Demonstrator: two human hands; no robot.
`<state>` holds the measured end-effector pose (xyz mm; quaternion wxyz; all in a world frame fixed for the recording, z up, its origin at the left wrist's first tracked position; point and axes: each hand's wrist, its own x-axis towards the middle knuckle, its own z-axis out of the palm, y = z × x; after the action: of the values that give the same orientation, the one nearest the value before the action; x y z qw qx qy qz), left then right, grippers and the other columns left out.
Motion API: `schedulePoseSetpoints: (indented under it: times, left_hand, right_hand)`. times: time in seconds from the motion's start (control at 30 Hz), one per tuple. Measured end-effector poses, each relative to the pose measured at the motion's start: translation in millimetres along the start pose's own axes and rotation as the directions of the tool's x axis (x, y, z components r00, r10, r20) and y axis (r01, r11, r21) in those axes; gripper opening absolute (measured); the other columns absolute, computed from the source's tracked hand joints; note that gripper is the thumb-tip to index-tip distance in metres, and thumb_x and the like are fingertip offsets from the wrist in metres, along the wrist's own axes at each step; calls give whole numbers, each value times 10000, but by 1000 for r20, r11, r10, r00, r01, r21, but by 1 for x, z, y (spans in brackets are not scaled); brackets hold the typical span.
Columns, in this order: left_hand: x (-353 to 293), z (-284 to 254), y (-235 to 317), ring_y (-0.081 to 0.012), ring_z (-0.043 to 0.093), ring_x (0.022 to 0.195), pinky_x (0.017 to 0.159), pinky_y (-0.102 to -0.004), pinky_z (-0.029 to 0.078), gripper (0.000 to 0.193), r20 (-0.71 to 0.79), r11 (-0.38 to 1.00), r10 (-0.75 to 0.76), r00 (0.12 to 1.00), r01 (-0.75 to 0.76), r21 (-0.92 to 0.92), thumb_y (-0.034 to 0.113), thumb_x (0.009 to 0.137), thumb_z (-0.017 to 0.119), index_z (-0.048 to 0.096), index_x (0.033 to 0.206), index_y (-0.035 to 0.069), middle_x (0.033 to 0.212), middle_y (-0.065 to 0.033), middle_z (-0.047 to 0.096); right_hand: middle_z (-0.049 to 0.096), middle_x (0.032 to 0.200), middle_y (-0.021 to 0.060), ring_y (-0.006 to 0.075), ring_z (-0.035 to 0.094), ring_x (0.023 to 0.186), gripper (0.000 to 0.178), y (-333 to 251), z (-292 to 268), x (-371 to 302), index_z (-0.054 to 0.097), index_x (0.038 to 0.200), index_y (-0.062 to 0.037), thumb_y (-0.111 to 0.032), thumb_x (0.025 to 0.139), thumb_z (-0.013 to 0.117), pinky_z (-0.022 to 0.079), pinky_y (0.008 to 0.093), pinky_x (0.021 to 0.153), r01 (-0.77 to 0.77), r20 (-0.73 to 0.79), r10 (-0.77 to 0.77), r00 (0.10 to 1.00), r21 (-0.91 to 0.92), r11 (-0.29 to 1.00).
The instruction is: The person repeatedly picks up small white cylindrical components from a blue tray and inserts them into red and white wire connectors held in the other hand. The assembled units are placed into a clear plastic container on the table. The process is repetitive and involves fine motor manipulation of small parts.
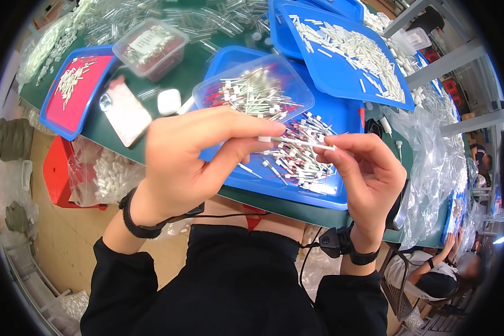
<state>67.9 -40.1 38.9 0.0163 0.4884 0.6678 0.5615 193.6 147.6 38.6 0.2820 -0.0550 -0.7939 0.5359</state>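
Note:
A thin white stick (pixel 301 143) with a small white block-like end spans the gap between my two hands, above a blue tray. Its left end is pinched between the thumb and forefinger of my left hand (pixel 199 148). The fingertips of my right hand (pixel 371 168) close on its other end. Below, the blue tray (pixel 341 196) holds a heap of similar white sticks (pixel 305 168) with red tips or lines. A clear plastic tub (pixel 302 103), full of more such sticks, rests over the tray's far left part, just beyond my hands.
At the back right, another blue tray (pixel 313 78) carries short white tubes (pixel 369 61). On the left are a pink-bottomed tray (pixel 50 109), a phone (pixel 126 115), a white case (pixel 169 102) and a lidded clear box (pixel 151 47). Plastic bags (pixel 425 162) lie right; a person (pixel 439 274) sits beyond.

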Motion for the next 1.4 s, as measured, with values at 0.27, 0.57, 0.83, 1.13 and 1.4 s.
schedulePoseSetpoints:
  times: [0.27,0.57,0.83,1.13,1.4]
  left_hand:
    - [-1,3,-2,-152,647,621,570,-231,501,210,-12,999,-16,1000,15,-40,-129,819,582,699,970,-41,819,-146,695]
    - [-3,8,-5,-137,645,605,559,-228,491,189,32,987,-99,995,102,-121,-102,813,613,708,958,-27,796,-123,701]
    - [-3,14,-10,-145,679,629,564,-232,518,175,48,991,-98,994,102,-87,-84,826,612,710,955,-17,800,-109,713]
    - [-3,22,-7,-152,690,645,576,-234,531,177,48,996,-73,996,76,-47,-79,835,609,709,964,-12,790,-108,712]
    - [-6,22,-8,-154,689,638,571,-231,528,158,20,999,-21,1000,22,-34,-62,843,621,710,963,-9,787,-105,712]
  right_hand:
    - [721,833,78,124,671,720,118,1,-1,-1,701,884,10,45,775,726,516,244,645,118,-17,-119,993,-58,991]
    - [707,782,81,193,669,656,185,1,1,4,711,864,-13,41,696,763,507,254,583,433,114,-422,899,-373,821]
    - [687,743,81,188,645,607,170,0,9,4,697,864,-9,18,711,767,489,270,535,416,159,-385,909,-376,828]
    - [674,745,82,202,652,623,163,4,18,0,666,847,-13,22,719,761,499,280,545,290,81,-278,957,-253,923]
    - [658,743,91,228,641,633,162,0,13,4,643,851,6,30,731,750,489,289,550,370,196,-324,925,-288,883]
